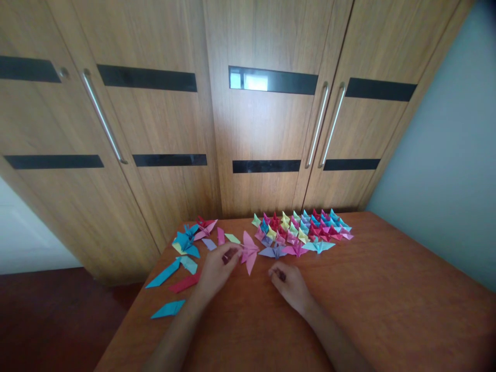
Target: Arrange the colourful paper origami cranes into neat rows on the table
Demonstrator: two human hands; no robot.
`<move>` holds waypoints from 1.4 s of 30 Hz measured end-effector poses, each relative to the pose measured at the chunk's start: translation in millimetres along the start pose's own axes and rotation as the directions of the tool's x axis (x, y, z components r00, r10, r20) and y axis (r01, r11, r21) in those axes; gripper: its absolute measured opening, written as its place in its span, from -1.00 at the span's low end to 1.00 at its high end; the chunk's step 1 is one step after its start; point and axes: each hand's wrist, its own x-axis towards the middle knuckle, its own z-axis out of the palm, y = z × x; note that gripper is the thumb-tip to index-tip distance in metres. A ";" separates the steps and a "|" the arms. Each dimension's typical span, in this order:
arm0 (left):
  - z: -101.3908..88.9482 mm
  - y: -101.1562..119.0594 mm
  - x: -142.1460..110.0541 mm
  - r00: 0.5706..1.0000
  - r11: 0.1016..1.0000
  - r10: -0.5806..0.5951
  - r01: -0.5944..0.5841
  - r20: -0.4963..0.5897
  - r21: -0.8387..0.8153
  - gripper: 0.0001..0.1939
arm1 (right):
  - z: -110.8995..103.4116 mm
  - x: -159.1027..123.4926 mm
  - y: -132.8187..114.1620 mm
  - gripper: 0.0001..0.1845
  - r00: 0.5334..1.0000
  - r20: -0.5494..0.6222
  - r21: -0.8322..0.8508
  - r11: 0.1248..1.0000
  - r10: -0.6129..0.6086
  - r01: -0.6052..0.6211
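left hand (217,266) pinches the pink paper bird (250,251) at its 3 o'clock, wings 12-to-6; right hand (291,285) curled, can't tell if gripping, bird at 10 o'clock.

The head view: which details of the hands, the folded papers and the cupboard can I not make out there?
All in the head view:
Held pink paper: its pinched part, covered by the left hand.
Right hand: whether it holds something; its curled fingers hide the inside.
Small folded papers: exact number; they overlap and are tiny.
Cupboard: its top, cut off by the upper edge.
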 end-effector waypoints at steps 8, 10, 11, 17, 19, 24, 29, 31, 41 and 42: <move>24.9 12.1 -14.9 0.978 0.984 0.046 -0.010 0.201 -0.179 -0.84 | -8.1 0.1 0.4 -0.58 0.995 0.035 0.453 0.887 0.088 -0.095; 27.1 17.7 -16.7 0.969 0.985 0.077 -0.037 0.236 -0.169 -0.85 | -9.5 -0.4 -2.4 -0.52 0.996 0.037 0.467 0.880 0.081 -0.089; 27.7 20.1 -17.5 0.964 0.985 0.093 -0.054 0.248 -0.162 -0.86 | -9.9 -0.7 -4.3 -0.51 0.996 0.037 0.469 0.879 0.078 -0.086; 32.7 22.3 -20.6 0.953 0.982 0.141 -0.100 0.269 -0.160 -0.85 | -9.0 -0.4 -12.1 -0.63 0.992 0.114 0.505 0.857 0.052 -0.103; 37.9 18.0 -21.2 0.968 0.983 0.080 -0.037 0.239 -0.179 -0.86 | -8.4 0.6 -10.8 -0.67 0.992 0.119 0.522 0.847 0.047 -0.103; 53.7 3.7 -23.2 0.965 0.914 -0.087 0.176 0.247 -0.366 -0.74 | -9.5 3.3 -7.8 -0.69 0.993 0.004 0.505 0.857 0.120 -0.106; 60.3 -2.2 -26.4 0.886 0.836 -0.149 0.350 0.439 -0.422 -0.70 | -11.2 3.5 -9.6 -0.66 0.976 -0.113 0.489 0.866 0.184 -0.106; 61.2 -2.1 -26.9 0.881 0.832 -0.129 0.346 0.454 -0.434 -0.71 | -11.0 3.0 -8.3 -0.65 0.977 -0.110 0.503 0.858 0.183 -0.104; 51.9 -4.7 -19.3 0.950 0.906 -0.108 0.215 0.291 -0.366 -0.78 | -13.3 0.3 -5.0 -0.71 0.990 0.089 0.572 0.808 0.109 -0.140; 51.4 -5.0 -19.1 0.955 0.913 -0.113 0.209 0.274 -0.350 -0.79 | -12.9 0.5 -5.3 -0.72 0.989 0.116 0.563 0.814 0.093 -0.142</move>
